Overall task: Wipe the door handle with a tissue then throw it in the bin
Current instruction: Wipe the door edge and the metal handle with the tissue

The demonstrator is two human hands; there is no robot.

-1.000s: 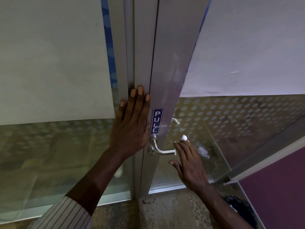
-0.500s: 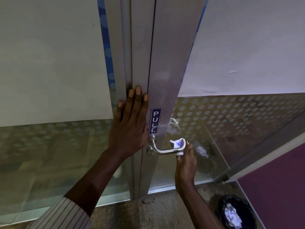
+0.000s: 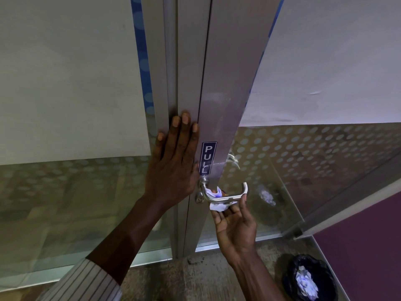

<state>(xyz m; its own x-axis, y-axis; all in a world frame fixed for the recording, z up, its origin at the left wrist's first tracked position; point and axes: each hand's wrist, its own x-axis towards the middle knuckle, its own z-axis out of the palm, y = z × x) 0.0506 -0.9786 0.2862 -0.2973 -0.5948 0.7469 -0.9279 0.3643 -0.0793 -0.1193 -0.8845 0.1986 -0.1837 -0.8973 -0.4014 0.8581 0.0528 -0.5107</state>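
Left hand (image 3: 173, 164) flat on door frame (image 3: 186, 61), fingers spread, likely steadying the door. Right hand (image 3: 235, 222) palm-up under door handle (image 3: 225, 197), fingers pinching tissue (image 3: 218, 200) against its near-left bend; previously at the bar's right end. Bin (image 3: 309, 279) lower right, well apart.

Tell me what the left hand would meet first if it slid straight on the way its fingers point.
Nothing but more metal door frame: the left hand lies flat on it, fingers pointing up, and the frame runs clear to the picture's top.
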